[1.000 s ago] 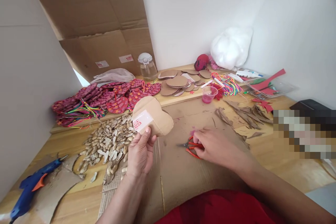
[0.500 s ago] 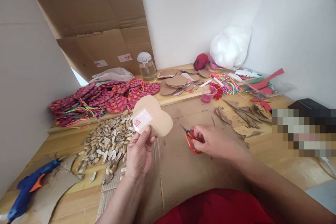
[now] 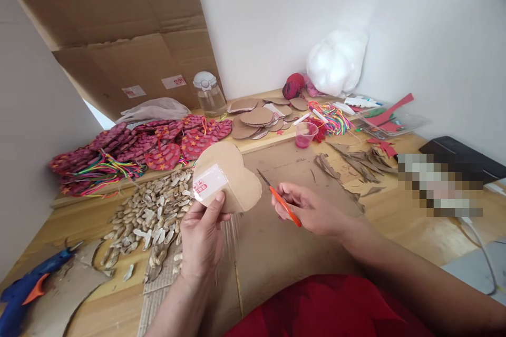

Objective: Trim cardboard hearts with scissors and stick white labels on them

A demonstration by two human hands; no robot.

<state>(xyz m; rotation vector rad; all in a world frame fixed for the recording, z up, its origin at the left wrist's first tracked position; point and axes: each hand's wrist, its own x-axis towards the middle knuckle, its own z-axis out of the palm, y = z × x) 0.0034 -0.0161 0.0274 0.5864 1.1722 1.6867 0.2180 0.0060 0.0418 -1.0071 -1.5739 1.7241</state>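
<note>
Between thumb and fingers, my left hand (image 3: pixel 203 237) grips a rounded, notched cardboard cutout (image 3: pixel 233 168) that bears a white label with red print. My right hand (image 3: pixel 302 205) holds a pair of scissors (image 3: pixel 285 206) with orange-red handles; their dark tips point up and left, close to the cutout's right edge. Below both hands lies a large cardboard sheet (image 3: pixel 276 253). Peanut shells (image 3: pixel 154 216) are heaped to the left of my left hand. Curled cardboard scraps (image 3: pixel 356 160) lie beyond my right hand.
A blue glue gun (image 3: pixel 35 284) rests at the left. Behind are decorated pink pieces (image 3: pixel 166 142) with coloured cords, more cardboard cutouts (image 3: pixel 256 117), a clear bottle (image 3: pixel 210 95), a small cup (image 3: pixel 305 135), red yarn (image 3: pixel 293 85) and a bag of white stuffing (image 3: pixel 336 63). A black box (image 3: pixel 462 158) stands right.
My right hand has turned the scissors, bringing their tips left and up, nearer the cutout. My left hand still grips the cutout. The view has shifted slightly to the right.
</note>
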